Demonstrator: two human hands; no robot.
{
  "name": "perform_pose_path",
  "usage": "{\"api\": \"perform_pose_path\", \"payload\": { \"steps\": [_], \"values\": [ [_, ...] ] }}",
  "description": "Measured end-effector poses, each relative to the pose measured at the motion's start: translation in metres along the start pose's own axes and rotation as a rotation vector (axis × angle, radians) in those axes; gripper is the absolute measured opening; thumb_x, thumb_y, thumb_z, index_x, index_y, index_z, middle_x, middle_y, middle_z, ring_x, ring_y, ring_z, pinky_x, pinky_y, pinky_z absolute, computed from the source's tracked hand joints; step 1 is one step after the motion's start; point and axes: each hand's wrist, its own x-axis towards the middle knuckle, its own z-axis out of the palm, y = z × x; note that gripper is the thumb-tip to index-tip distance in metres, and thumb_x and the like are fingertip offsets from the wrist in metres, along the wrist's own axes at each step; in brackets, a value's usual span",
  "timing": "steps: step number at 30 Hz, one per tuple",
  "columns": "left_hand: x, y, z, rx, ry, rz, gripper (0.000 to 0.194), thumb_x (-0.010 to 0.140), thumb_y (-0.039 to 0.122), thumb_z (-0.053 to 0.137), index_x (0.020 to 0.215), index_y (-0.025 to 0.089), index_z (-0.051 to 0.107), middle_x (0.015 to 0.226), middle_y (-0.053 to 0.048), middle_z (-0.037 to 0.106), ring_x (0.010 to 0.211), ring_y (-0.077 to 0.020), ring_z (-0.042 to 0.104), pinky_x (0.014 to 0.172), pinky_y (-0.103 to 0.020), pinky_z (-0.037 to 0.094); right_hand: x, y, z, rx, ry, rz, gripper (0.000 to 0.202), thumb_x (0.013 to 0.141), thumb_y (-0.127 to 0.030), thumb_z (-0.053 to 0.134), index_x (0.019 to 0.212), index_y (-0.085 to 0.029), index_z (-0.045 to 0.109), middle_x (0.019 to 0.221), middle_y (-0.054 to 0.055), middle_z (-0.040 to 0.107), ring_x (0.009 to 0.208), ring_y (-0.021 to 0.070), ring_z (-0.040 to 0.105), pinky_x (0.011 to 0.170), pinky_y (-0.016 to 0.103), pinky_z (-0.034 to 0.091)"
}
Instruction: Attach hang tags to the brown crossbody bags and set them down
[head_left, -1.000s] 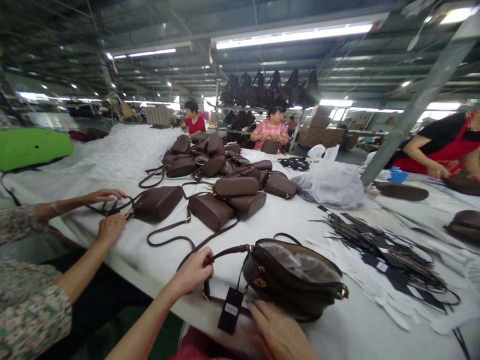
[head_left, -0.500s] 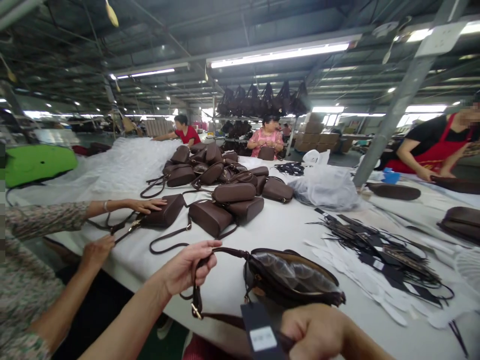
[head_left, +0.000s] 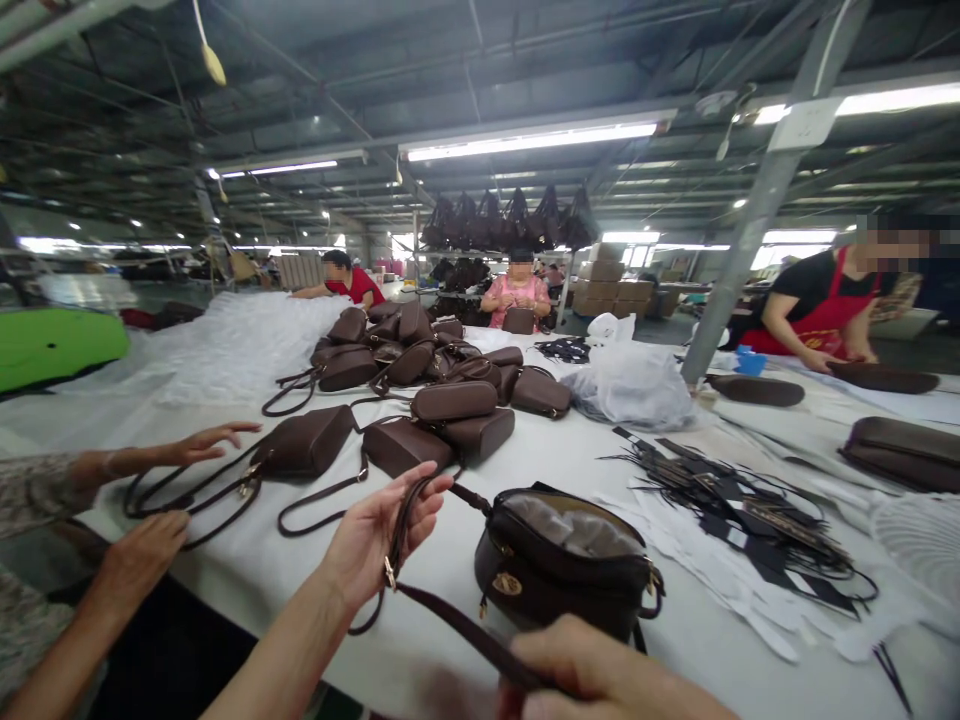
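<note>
My left hand (head_left: 386,535) is closed around gathered loops of a dark brown strap (head_left: 471,622), beside a gold buckle (head_left: 390,572). At the bottom of the view my right hand (head_left: 592,665) grips a stretch of the same strap, drawn taut between both hands. The strap runs to a dark brown handbag (head_left: 559,570) standing on the table in front of me. Its top is unzipped, showing greyish clear plastic stuffing (head_left: 574,535) inside, and a gold emblem sits on its front. The bag's lower right part is hidden behind my right hand.
Brown bags (head_left: 454,400) lie heaped mid-table. Left, a co-worker's hands (head_left: 139,560) are at another strapped bag (head_left: 304,445). Black tags with cords (head_left: 739,515) lie right, near a clear plastic bag (head_left: 637,385) and a grey post (head_left: 739,240). Other people work beyond.
My left hand has gathered more strap into loops. The handbag has turned, so its front emblem shows, and the black hang tag is out of sight. The co-worker's upper hand has lifted off their bag.
</note>
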Motion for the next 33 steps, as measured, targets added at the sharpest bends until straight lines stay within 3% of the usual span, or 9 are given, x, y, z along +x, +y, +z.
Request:
{"api": "perform_pose_path", "payload": {
  "steps": [4, 6, 12, 16, 21, 24, 27, 30, 33],
  "values": [
    [0.002, 0.000, 0.005, 0.009, -0.132, 0.018, 0.056, 0.080, 0.014, 0.050, 0.135, 0.007, 0.043, 0.132, -0.020, 0.057, 0.099, -0.0205, 0.068, 0.081, -0.028, 0.057, 0.003, -0.008, -0.048, -0.462, 0.652, -0.204, 0.029, 0.097, -0.031, 0.036, 0.094, -0.021, 0.063, 0.088, 0.006, 0.065, 0.076, 0.0162, 0.061, 0.069, 0.027, 0.051],
    [-0.001, 0.000, 0.011, 0.053, -0.217, 0.024, 0.067, 0.072, 0.011, 0.052, 0.138, 0.010, 0.041, 0.136, -0.019, 0.054, 0.110, -0.0250, 0.064, 0.085, -0.033, 0.056, 0.011, -0.008, -0.073, -0.703, 0.764, -0.261, 0.026, 0.094, -0.022, 0.039, 0.101, -0.022, 0.064, 0.103, 0.009, 0.066, 0.092, 0.0203, 0.061, 0.083, 0.034, 0.050],
    [0.002, -0.002, 0.038, 0.227, -0.298, 0.049, 0.085, 0.056, 0.000, 0.050, 0.136, 0.024, 0.045, 0.143, -0.008, 0.050, 0.125, -0.0286, 0.053, 0.094, -0.036, 0.051, 0.036, -0.029, -0.079, -0.786, 0.438, -0.215, 0.027, 0.089, -0.031, 0.053, 0.112, -0.020, 0.064, 0.106, 0.008, 0.067, 0.095, 0.0227, 0.062, 0.087, 0.036, 0.048],
    [0.015, -0.002, 0.055, 0.261, -0.268, 0.109, 0.086, 0.054, -0.004, 0.053, 0.135, 0.024, 0.046, 0.142, -0.009, 0.051, 0.129, -0.0298, 0.049, 0.101, -0.041, 0.045, 0.042, -0.047, -0.040, -0.182, 0.352, -0.292, 0.035, 0.095, -0.047, 0.042, 0.105, -0.021, 0.063, 0.096, 0.005, 0.065, 0.088, 0.0185, 0.059, 0.083, 0.033, 0.047],
    [0.031, -0.004, 0.077, 0.486, -0.194, 0.135, 0.066, 0.066, 0.008, 0.070, 0.128, 0.020, 0.049, 0.135, -0.014, 0.056, 0.113, -0.0297, 0.061, 0.078, -0.034, 0.054, 0.039, -0.045, -0.026, 0.405, 0.135, -0.256, 0.059, 0.075, -0.052, 0.071, 0.119, -0.019, 0.051, 0.085, 0.002, 0.060, 0.077, 0.0157, 0.059, 0.069, 0.027, 0.050],
    [0.042, -0.006, 0.083, 0.838, -0.158, 0.287, 0.040, 0.073, 0.015, 0.066, 0.112, 0.017, 0.058, 0.101, -0.009, 0.071, 0.083, -0.0196, 0.066, 0.065, -0.026, 0.049, 0.022, -0.048, -0.052, 0.206, 0.282, -0.111, 0.048, 0.079, -0.043, 0.068, 0.118, -0.021, 0.052, 0.073, -0.004, 0.055, 0.050, 0.0075, 0.046, 0.048, 0.020, 0.042],
    [0.052, -0.001, 0.082, 1.376, -0.055, 0.449, 0.011, 0.080, 0.023, 0.059, 0.084, 0.018, 0.067, 0.065, 0.000, 0.063, 0.065, -0.0148, 0.057, 0.063, -0.025, 0.042, -0.004, -0.059, -0.092, -0.312, 0.525, -0.118, 0.030, 0.084, -0.040, 0.062, 0.108, -0.024, 0.062, 0.080, 0.001, 0.063, 0.058, 0.0122, 0.054, 0.054, 0.024, 0.045],
    [0.060, 0.008, 0.080, 1.723, -0.010, 0.578, 0.013, 0.078, 0.025, 0.061, 0.069, 0.020, 0.068, 0.067, -0.001, 0.058, 0.073, -0.0180, 0.056, 0.070, -0.028, 0.040, -0.024, -0.073, -0.129, -0.826, 0.680, -0.222, 0.022, 0.088, -0.039, 0.054, 0.093, -0.024, 0.069, 0.084, 0.005, 0.067, 0.072, 0.0187, 0.061, 0.065, 0.030, 0.048],
    [0.070, 0.013, 0.079, 1.643, -0.124, 0.652, 0.007, 0.074, 0.020, 0.061, 0.067, 0.018, 0.064, 0.090, -0.004, 0.061, 0.090, -0.0203, 0.055, 0.080, -0.029, 0.041, -0.032, -0.083, -0.156, -1.072, 0.688, -0.274, 0.027, 0.093, -0.034, 0.045, 0.092, -0.023, 0.070, 0.083, 0.005, 0.068, 0.071, 0.0184, 0.062, 0.066, 0.029, 0.047]
  ]
}}
